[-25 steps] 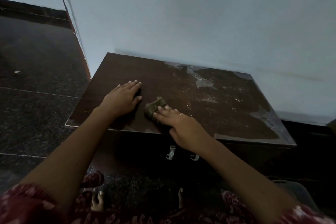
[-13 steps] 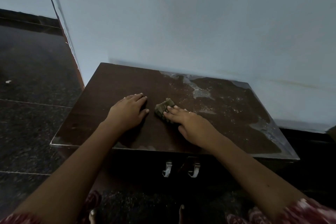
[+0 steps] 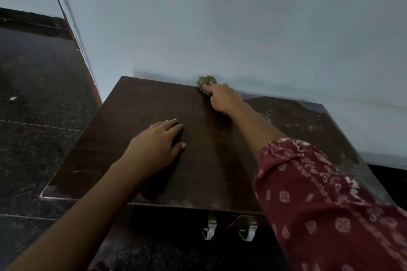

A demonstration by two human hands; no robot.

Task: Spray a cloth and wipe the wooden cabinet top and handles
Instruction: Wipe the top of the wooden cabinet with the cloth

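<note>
The dark wooden cabinet top [image 3: 136,121] fills the middle of the head view, its back edge against the wall. My right hand [image 3: 222,97] reaches to that back edge and presses a crumpled green cloth [image 3: 206,82] onto the wood near the wall. My left hand [image 3: 158,141] lies flat on the top, palm down, fingers slightly apart, holding nothing. The left part of the top looks dark and clean; the right part [image 3: 308,125] carries pale dusty patches. Two metal handles [image 3: 210,229] [image 3: 248,230] hang on the cabinet front below the near edge.
A pale blue wall [image 3: 242,28] rises right behind the cabinet. Dark speckled floor tiles [image 3: 37,94] spread to the left, with a small white scrap [image 3: 13,98] on them. A wall corner with a reddish skirting [image 3: 88,72] runs down to the cabinet's left rear.
My right hand has slid the cloth from the middle of the top away to the back edge by the wall. The left hand stays flat in place. The camera has moved closer.
</note>
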